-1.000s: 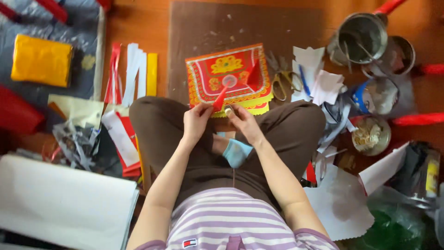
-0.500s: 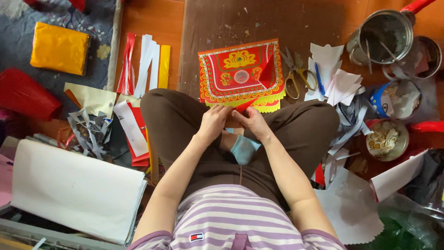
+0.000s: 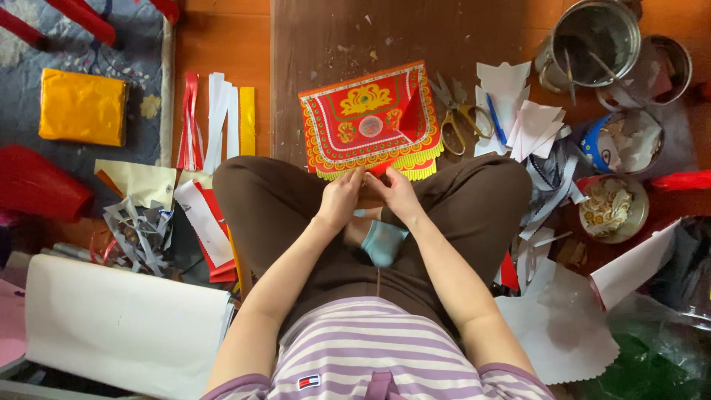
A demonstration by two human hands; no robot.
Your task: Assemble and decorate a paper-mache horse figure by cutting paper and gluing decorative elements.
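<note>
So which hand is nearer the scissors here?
Right. The right hand sits below and left of the scissors, at the decorated red paper's front edge; the left hand is farther left, beside it.

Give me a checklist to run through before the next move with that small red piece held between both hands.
1. Left hand on the small red paper piece: ok, fingers pinch at it.
2. Right hand on the same piece: ok, both hands meet over the lap.
3. How firm the grip is: cannot tell, fingers hide most of the piece.
4. Red and yellow decorated paper sheet lying flat on the brown board: ok.
5. Yellow-handled scissors close by: ok, beside the sheet's right edge, untouched.
6. Space around the knees: not ok, white paper cut-outs and grey paper scraps crowd both sides.
</note>
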